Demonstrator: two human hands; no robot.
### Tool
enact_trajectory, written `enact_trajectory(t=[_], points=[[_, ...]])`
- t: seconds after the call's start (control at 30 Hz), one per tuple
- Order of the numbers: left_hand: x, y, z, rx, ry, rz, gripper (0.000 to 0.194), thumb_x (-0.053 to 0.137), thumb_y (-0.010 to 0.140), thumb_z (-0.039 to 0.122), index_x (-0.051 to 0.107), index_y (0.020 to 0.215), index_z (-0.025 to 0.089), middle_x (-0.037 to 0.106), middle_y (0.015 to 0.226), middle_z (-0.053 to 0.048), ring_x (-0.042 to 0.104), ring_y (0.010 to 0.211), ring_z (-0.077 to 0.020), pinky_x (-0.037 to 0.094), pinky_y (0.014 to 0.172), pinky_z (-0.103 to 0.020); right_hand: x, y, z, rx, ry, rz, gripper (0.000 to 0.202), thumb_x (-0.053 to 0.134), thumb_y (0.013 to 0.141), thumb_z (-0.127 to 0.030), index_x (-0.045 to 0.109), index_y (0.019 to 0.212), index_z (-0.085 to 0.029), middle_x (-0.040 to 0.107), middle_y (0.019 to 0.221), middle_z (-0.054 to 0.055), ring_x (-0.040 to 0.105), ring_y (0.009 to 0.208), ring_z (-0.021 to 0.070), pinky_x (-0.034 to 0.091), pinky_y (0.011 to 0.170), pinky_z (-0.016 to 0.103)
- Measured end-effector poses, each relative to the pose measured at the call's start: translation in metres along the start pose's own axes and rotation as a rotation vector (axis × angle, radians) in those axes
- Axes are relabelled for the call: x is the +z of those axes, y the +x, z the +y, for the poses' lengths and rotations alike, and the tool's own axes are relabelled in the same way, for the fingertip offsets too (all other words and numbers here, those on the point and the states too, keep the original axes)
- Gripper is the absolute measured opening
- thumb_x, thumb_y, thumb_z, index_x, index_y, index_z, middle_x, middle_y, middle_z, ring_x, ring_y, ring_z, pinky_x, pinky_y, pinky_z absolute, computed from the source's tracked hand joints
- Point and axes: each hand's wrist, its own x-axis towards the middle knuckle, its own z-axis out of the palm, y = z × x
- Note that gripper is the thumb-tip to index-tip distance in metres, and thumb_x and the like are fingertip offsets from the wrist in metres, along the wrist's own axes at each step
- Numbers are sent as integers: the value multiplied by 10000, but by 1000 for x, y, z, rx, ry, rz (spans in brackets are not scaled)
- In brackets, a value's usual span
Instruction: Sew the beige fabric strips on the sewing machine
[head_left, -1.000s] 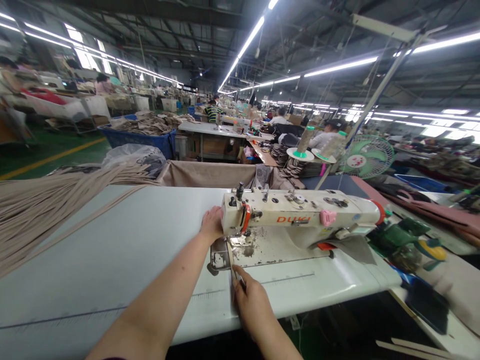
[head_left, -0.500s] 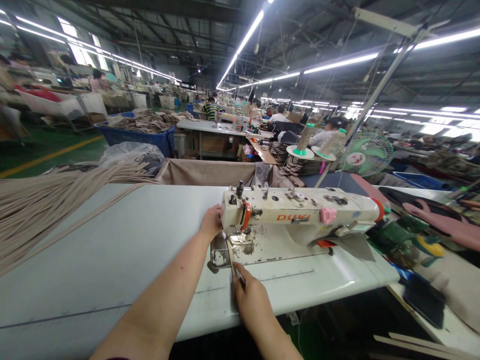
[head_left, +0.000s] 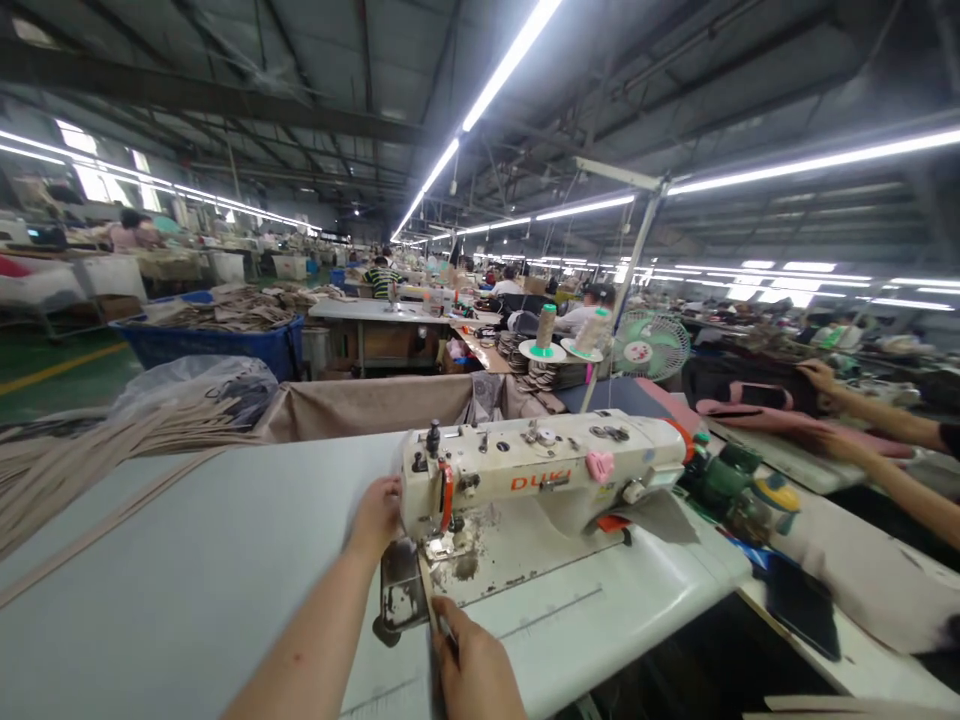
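A white sewing machine (head_left: 555, 455) with orange lettering stands on the pale table (head_left: 225, 560). A narrow beige fabric strip (head_left: 425, 578) runs from under its presser foot (head_left: 450, 546) toward me. My right hand (head_left: 478, 662) is closed on the strip's near part, in front of the needle area. A small dark metallic piece shows between its thumb and fingers; I cannot make out what it is. My left hand (head_left: 377, 518) reaches around the left end of the machine head, its fingertips hidden behind it.
Long beige strips (head_left: 142, 455) lie heaped at the left. Behind the table are a fabric-lined bin (head_left: 375, 405) and a blue crate (head_left: 214, 345) of pieces. Thread cones (head_left: 546, 330) and a green fan (head_left: 651, 345) stand beyond. At right, a co-worker's hands (head_left: 821, 378) handle dark and pink material.
The view has tilted up and turned right, so the machine appears lower and farther left. A co-worker's arms have come into view at right. Both my hands keep their places at the machine.
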Motion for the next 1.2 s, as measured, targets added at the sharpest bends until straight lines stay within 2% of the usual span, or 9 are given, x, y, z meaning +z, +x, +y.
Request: enact_trajectory(t=[0.17, 0.3, 0.47, 0.57, 0.63, 0.73, 0.87, 1.0, 1.2], points=[[-3, -7, -11, -110, -215, 80, 352, 560, 814, 536, 631, 747, 197, 681, 735, -46, 688, 869, -285, 544, 747, -349, 9, 6, 17, -62, -82, 86, 467, 535, 893, -197, 664, 1337, -262, 726, 1193, 109, 728, 1038, 264, 542, 904, 306], [-6, -19, -16, -170, -473, 88, 534, 527, 760, 712, 613, 791, 185, 704, 784, -84, 705, 818, -272, 582, 773, -385, 4, 5, 20, -110, -37, 143, 505, 596, 824, -149, 650, 1322, -214, 678, 1211, 123, 683, 1092, 239, 520, 945, 281], [-26, -47, -17, -182, -676, 87, 600, 805, 570, 693, 608, 793, 171, 705, 820, -82, 700, 844, -250, 594, 851, -391, -7, -1, -8, -282, 161, 155, 310, 514, 893, -154, 681, 1154, -158, 637, 1193, 145, 634, 1109, 231, 492, 993, 318], [-46, -69, -16, -178, -712, 133, 568, 848, 579, 640, 602, 809, 183, 697, 817, -46, 688, 856, -216, 578, 870, -347, -6, -2, -29, -316, 244, 82, 226, 527, 917, -222, 690, 1066, -177, 669, 1102, 119, 634, 1055, 239, 489, 966, 349], [-59, -85, -16, -178, -712, 161, 544, 851, 605, 621, 602, 824, 189, 708, 850, -45, 689, 895, -213, 566, 884, -329, 0, 0, -38, -284, 333, -18, 220, 548, 943, -339, 696, 1013, -191, 690, 1003, 92, 647, 938, 229, 507, 861, 337], [-75, -107, -19, -175, -700, 182, 540, 844, 634, 627, 608, 852, 193, 726, 882, -52, 695, 930, -225, 558, 897, -331, 17, 8, -44, -143, 552, -230, 439, 554, 932, -607, 691, 945, -190, 686, 821, 48, 573, 630, 154, 448, 598, 272], [-88, -135, -30, -164, -640, 174, 491, 816, 717, 610, 611, 907, 206, 753, 951, -62, 706, 992, -245, 539, 892, -321, 36, 20, -47, 38, 819, -368, 699, 616, 761, -834, 686, 913, -155, 691, 764, 48, 477, 514, 91, 319, 482, 224], [-97, -156, -34, -149, -632, 186, 460, 799, 757, 589, 607, 934, 210, 764, 1031, -80, 701, 1093, -263, 525, 964, -342, 41, 32, -57, 109, 914, -397, 699, 724, 658, -805, 692, 854, -136, 689, 724, 47, 463, 508, 75, 279, 477, 214], [-112, -180, -18, -112, -599, 249, 429, 779, 783, 569, 613, 928, 200, 764, 1064, -107, 698, 1130, -273, 533, 1005, -379, 45, 42, -68, 175, 951, -475, 626, 767, 683, -710, 718, 908, -129, 686, 759, 44, 429, 524, 64, 214, 470, 210]])
